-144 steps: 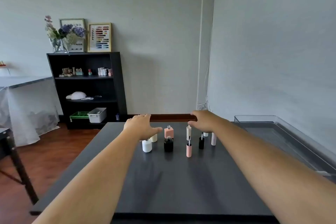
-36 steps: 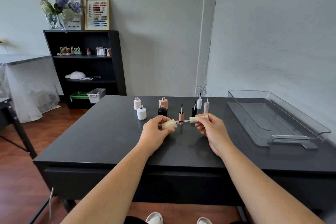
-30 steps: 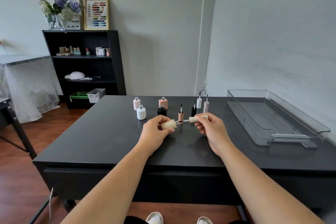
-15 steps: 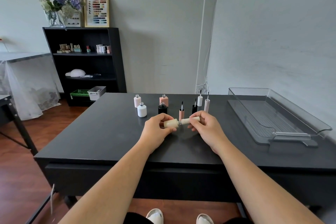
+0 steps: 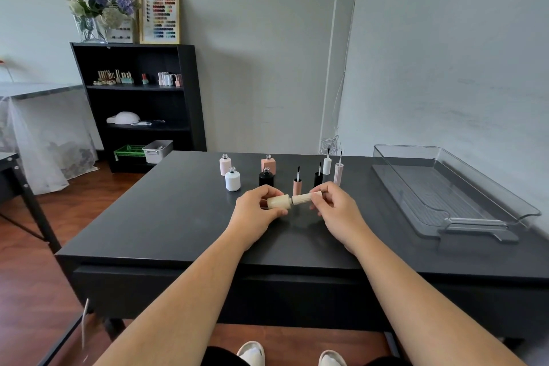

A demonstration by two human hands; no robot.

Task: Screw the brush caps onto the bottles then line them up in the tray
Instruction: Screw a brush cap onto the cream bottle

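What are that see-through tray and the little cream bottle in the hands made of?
Tray: clear, glossy plastic by the look, maybe acrylic; the table shows through its walls. Cream bottle: matt and opaque with no glare, so perhaps frosted glass or coated plastic; the picture cannot settle which.

**One wide-angle view, worn on your head, looking forward and down.**

Your camera hung above the near edge of the black table point(image 5: 178, 226) and faced the far wall. It tilted down enough to catch both forearms and your shoes point(image 5: 252, 352) at the bottom edge. Your left hand point(image 5: 255, 212), gripping the cream bottle point(image 5: 278, 201), and your right hand point(image 5: 337, 211), pinching the brush cap point(image 5: 306, 197), sat close at centre frame. The clear tray point(image 5: 481, 205) fell right, the black shelf point(image 5: 190, 92) far left.
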